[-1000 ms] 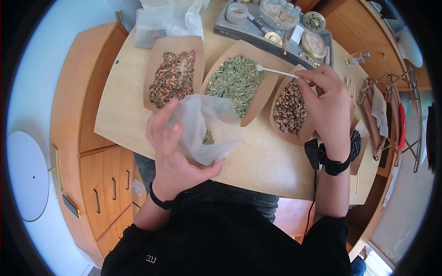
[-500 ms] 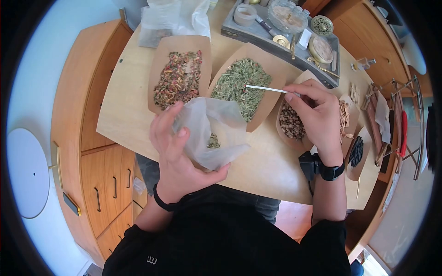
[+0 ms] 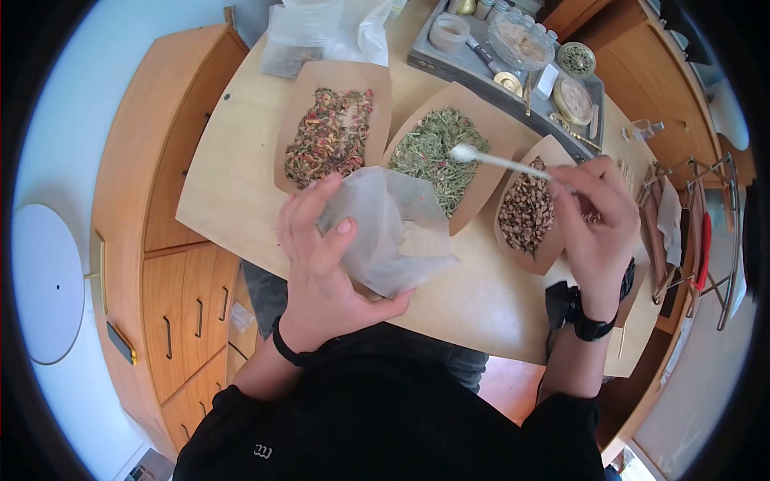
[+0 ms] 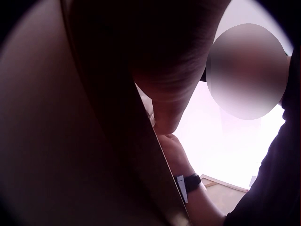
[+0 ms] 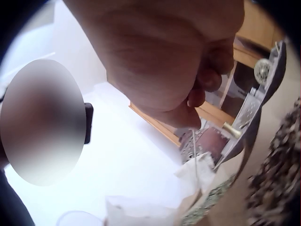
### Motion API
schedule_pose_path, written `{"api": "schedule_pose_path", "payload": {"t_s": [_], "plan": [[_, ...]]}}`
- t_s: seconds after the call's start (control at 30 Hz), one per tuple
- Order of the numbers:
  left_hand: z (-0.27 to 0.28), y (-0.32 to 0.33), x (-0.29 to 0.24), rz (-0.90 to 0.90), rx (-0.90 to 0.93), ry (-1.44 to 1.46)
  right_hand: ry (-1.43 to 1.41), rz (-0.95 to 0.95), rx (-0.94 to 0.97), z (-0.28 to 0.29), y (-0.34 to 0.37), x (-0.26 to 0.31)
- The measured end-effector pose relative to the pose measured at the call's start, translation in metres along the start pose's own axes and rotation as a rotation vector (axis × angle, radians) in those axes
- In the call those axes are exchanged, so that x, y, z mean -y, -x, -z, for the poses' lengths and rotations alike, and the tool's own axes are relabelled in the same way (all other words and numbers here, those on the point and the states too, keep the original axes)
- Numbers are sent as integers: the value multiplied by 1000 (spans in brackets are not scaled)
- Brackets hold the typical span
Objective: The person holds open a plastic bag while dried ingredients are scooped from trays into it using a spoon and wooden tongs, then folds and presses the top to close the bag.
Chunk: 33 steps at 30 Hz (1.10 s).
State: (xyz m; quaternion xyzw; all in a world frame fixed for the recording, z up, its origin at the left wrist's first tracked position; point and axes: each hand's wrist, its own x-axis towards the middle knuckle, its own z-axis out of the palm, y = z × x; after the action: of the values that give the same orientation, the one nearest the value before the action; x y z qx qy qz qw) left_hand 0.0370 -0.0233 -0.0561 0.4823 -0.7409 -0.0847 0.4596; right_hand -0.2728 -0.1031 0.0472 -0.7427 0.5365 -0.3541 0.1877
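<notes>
My left hand (image 3: 321, 272) curls round a translucent bag (image 3: 385, 232), thumb below and fingers at its left side; its mouth gapes toward the right. Between thumb and fingers, my right hand (image 3: 597, 228) pinches a thin white spoon (image 3: 505, 163). The spoon's tip hovers over the green dried herb (image 3: 437, 152) in a brown paper tray (image 3: 481, 188). In the right wrist view the right hand (image 5: 174, 61) holds the thin stick (image 5: 195, 155) pointing down. The left wrist view shows mostly the dark left hand (image 4: 174, 56); the bag cannot be made out there.
Left of the herb lies a paper tray with red and yellow dried petals (image 3: 329, 132); right of it, one with brown chunks (image 3: 525, 212). A grey tray (image 3: 449, 66) with jars stands behind. Plastic bags (image 3: 329, 36) lie at the back left, a metal rack (image 3: 726, 240) at far right.
The spoon has swung to the left over the herb, then lifted a little and drawn back right with my right hand. My left hand still holds the bag; the head view has shifted slightly.
</notes>
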Motion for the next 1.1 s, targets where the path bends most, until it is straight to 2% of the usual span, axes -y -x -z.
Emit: {"api": "schedule_pose_path", "payload": {"t_s": [0.03,0.07,0.2,0.27,0.3,0.37,0.47,0.7,0.8,0.87,0.9,0.97,1.0,1.07,1.1], "plan": [[0,0,0,-1,-1,3,140,-36,-70,1,-3,-3],[2,1,0,6,30,16,206,-73,-51,2,-4,-8],[6,-1,-2,9,86,-6,182,-65,-37,-12,-3,-20],[6,0,-2,9,86,3,5,-121,49,-18,-3,-19],[5,-1,-2,9,83,7,6,-124,47,-21,-2,-19],[4,0,0,8,78,15,-143,-259,157,-26,-2,-18],[4,0,-1,8,76,6,-190,-294,152,-30,-2,-19],[6,0,-2,13,88,-17,-376,-328,111,-27,1,-31],[1,1,0,3,19,-47,-494,-259,106,-20,4,-26],[2,1,-1,7,24,-48,-510,-205,193,-15,8,-15],[3,1,-1,10,30,-48,-511,-205,193,-14,6,-11],[2,1,0,6,27,-43,-312,-13,165,-12,5,-4],[2,2,0,4,22,-37,-311,-16,164,-11,5,-6],[1,2,0,4,20,-32,-61,-72,-28,-7,-1,-14],[1,2,0,4,15,-31,-60,-71,-28,-8,-4,-20]]}}
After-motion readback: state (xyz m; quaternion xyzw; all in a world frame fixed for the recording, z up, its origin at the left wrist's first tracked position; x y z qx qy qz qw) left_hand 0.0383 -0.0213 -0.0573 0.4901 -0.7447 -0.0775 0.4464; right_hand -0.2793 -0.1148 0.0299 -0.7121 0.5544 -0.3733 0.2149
